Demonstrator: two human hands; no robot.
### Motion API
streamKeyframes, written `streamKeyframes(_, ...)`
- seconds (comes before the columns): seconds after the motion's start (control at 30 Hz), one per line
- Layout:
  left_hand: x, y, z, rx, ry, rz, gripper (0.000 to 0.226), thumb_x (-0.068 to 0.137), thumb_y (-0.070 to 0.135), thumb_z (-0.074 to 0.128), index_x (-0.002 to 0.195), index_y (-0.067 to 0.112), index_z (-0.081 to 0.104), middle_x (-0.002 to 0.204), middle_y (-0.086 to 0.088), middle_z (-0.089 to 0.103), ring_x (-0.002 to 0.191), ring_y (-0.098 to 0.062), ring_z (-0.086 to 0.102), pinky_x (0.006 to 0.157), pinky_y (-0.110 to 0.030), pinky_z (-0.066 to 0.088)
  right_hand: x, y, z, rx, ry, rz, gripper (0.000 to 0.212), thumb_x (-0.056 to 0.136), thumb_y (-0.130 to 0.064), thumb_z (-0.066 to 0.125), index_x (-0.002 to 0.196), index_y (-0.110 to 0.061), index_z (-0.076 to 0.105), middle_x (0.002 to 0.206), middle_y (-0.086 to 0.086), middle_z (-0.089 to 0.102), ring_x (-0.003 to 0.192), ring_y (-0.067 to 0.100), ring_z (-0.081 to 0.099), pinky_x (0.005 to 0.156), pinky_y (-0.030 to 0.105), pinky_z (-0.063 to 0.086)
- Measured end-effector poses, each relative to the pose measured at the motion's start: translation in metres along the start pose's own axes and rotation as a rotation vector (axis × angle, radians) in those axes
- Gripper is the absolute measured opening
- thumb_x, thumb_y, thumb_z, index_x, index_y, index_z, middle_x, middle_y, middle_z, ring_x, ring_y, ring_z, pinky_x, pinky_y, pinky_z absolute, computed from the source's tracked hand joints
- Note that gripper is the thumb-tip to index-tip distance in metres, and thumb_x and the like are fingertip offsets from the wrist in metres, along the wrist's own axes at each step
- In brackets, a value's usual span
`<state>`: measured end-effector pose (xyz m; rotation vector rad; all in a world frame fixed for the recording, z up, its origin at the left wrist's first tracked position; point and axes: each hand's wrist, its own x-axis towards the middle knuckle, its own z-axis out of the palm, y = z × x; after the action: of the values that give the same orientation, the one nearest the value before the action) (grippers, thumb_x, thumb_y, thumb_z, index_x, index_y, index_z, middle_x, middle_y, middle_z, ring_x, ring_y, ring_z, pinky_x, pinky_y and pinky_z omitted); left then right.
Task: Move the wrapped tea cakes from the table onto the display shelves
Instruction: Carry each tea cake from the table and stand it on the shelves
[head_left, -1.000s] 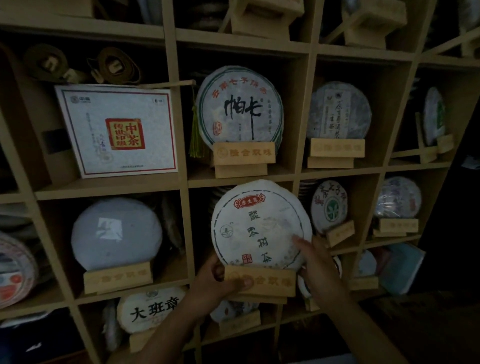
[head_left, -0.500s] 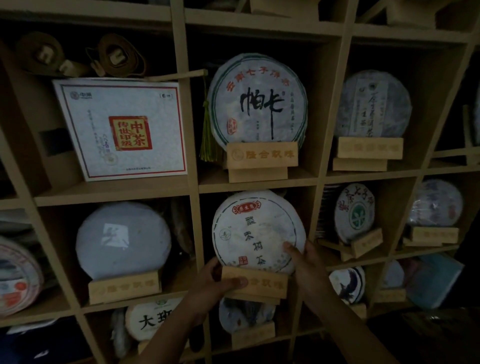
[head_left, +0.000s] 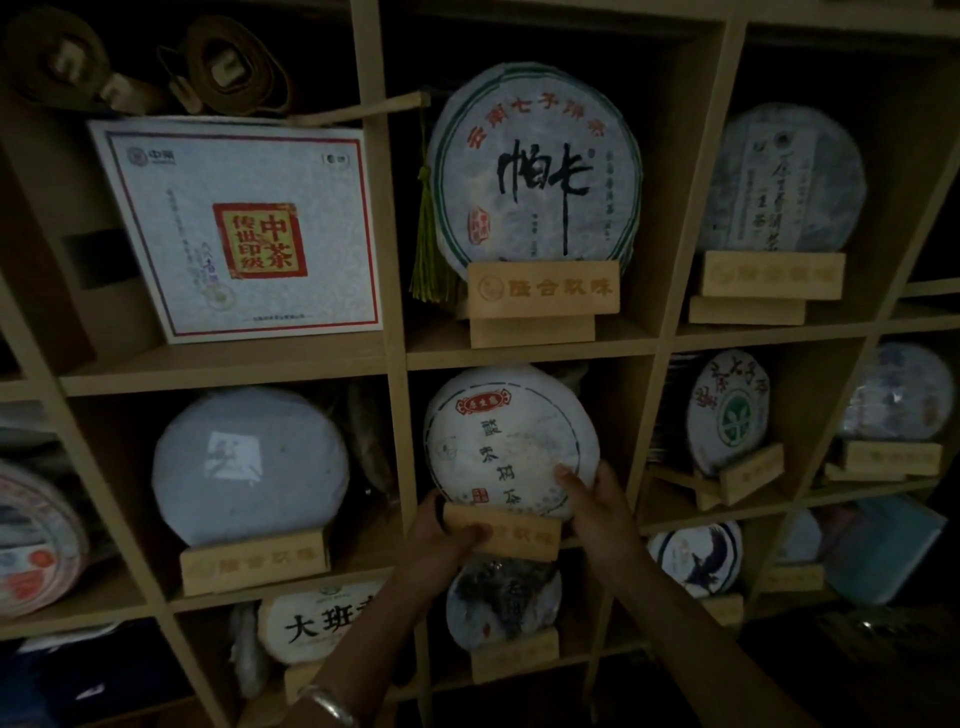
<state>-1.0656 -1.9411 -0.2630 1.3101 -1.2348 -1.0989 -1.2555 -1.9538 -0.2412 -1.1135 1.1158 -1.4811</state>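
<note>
A round white wrapped tea cake (head_left: 506, 441) with a red label and dark characters stands upright on a small wooden stand (head_left: 511, 530) in the middle cubby of the wooden display shelves (head_left: 524, 356). My left hand (head_left: 441, 540) grips the stand's left end, thumb across its front. My right hand (head_left: 597, 506) holds the cake's lower right edge, fingers on its face. Cake and stand sit partly inside the cubby, at its front edge.
Neighbouring cubbies hold other wrapped tea cakes on stands: a green-rimmed cake (head_left: 535, 171) above, a plain grey cake (head_left: 249, 467) to the left, a dark-printed cake (head_left: 501, 603) below. A white square box (head_left: 234, 228) stands upper left. The table is out of view.
Both hands have carried the cake and its stand further back into the middle cubby. The view has come closer to the shelves and shifted left.
</note>
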Motion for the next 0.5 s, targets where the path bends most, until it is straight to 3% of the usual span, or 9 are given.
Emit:
streamKeyframes(0.13,0.0004,0.0015,0.0041,0.082,0.039,0.064,0.064,0.083,0.007,0.075,0.139,0.007,0.044,0.128,-0.007,0.058,0.119,-0.027,0.057,0.097,-0.046,0.052,0.0067,0.0025,0.0017,-0.026,0.013,-0.009,0.039,0.096,-0.027,0.060,0.133,-0.028,0.049,0.120,-0.009,0.061,0.107,0.005,0.059,0.085,0.025,0.050)
streamKeyframes(0.23,-0.0010,0.0016,0.0061,0.121,0.065,0.080,0.064,0.082,0.012,0.077,0.137,0.007,0.046,0.126,-0.005,0.059,0.115,-0.023,0.058,0.092,-0.037,0.053,0.0102,0.0027,0.0000,-0.045,0.010,-0.005,0.043,0.096,-0.030,0.060,0.137,-0.025,0.046,0.125,-0.004,0.060,0.113,0.014,0.059,0.095,0.035,0.050)
streamKeyframes(0.37,-0.0039,0.0004,0.0084,0.189,0.100,0.058,0.054,0.082,0.020,0.078,0.128,0.010,0.052,0.111,0.001,0.060,0.086,-0.003,0.057,0.065,-0.009,0.049,0.0098,0.0032,-0.0018,-0.079,0.008,0.002,0.050,0.096,-0.034,0.059,0.142,-0.021,0.044,0.127,-0.002,0.058,0.113,0.014,0.058,0.094,0.032,0.049)
streamKeyframes(0.5,-0.0065,0.0016,0.0081,0.285,0.140,0.035,0.052,0.084,0.026,0.076,0.126,0.006,0.052,0.118,-0.009,0.062,0.102,-0.021,0.060,0.081,-0.031,0.052,0.0073,0.0011,0.0005,-0.110,0.019,0.013,0.044,0.097,-0.037,0.057,0.136,-0.024,0.041,0.117,-0.005,0.055,0.098,0.007,0.056,0.075,0.019,0.046)
